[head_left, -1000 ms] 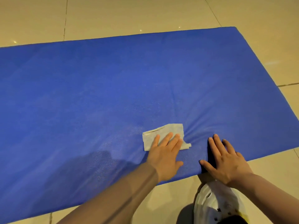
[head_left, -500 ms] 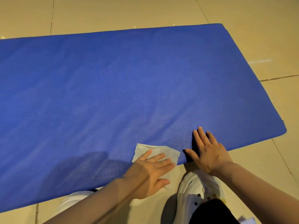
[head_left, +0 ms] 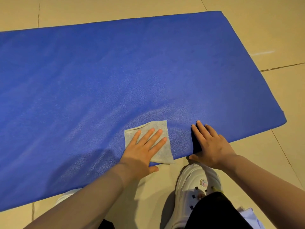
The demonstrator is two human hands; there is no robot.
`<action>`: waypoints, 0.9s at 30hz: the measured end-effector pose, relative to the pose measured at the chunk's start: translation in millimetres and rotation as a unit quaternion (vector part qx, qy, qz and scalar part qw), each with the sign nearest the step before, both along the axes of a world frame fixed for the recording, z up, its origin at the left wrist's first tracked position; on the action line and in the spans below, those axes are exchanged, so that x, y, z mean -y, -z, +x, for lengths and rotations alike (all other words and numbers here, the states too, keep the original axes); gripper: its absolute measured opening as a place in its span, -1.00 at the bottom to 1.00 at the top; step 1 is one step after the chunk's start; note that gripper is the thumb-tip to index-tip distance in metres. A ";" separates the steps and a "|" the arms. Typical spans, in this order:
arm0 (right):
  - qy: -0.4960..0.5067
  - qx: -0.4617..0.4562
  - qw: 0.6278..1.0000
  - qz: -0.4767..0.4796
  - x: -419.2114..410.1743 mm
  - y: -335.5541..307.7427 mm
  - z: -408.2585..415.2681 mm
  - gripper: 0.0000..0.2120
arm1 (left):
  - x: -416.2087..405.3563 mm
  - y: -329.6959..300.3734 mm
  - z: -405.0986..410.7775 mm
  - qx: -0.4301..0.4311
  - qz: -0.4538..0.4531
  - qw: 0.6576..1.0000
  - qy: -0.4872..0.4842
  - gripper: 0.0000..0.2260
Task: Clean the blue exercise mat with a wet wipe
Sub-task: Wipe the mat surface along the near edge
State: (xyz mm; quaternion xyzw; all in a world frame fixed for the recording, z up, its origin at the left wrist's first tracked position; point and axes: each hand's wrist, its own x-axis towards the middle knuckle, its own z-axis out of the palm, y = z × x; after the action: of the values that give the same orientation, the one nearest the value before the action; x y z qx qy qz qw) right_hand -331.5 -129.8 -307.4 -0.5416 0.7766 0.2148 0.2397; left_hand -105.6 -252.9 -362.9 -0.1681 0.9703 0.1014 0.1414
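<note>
Blue exercise mat point(head_left: 115, 76) lies on the tiled floor point(head_left: 272, 27), its left end cut off. Left hand point(head_left: 143, 151) presses the wet wipe point(head_left: 160, 129) flat, grip wide, hiding the wipe's middle. Right hand point(head_left: 211, 147), also wide, presses the mat's near edge above 1 white shoe point(head_left: 196, 187).

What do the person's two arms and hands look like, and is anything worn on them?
The left hand is bare, with no ring or glove; a thin, sheer, greyish sleeve covers that forearm down to the wrist. The right hand is bare too, and no sleeve, watch or bracelet shows on its forearm.
</note>
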 end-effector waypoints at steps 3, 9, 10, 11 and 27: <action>-0.042 -0.019 0.998 -0.036 -1.0 0.1 -3.7 -0.20 | 5.0 2.2 2.2 -0.037 -0.012 0.999 -0.003 -0.09; -0.168 -0.069 0.983 -0.042 -16.4 3.1 -15.9 -0.20 | -4.3 -13.4 11.0 -0.227 -0.038 0.973 -0.024 -0.55; -0.193 -0.073 0.977 -0.055 -17.6 1.0 -16.7 -0.20 | -7.5 -18.0 11.9 -0.248 -0.039 0.968 -0.032 -0.63; -0.204 -0.075 0.974 -0.058 -16.6 -4.8 -17.8 -0.21 | -10.8 -24.0 12.1 -0.264 -0.035 0.963 -0.042 -0.70; -0.190 -0.083 0.937 -0.281 23.6 -233.6 -1.6 -0.66 | 23.8 -239.1 34.6 -0.292 -0.058 0.942 -0.155 -0.81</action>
State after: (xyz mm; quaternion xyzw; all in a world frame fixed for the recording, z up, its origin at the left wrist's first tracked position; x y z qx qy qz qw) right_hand -333.2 -153.4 -73.8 -0.7043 0.7053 0.0739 -0.0324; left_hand -71.1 -276.8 -123.7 -0.2878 0.9350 0.1098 -0.1755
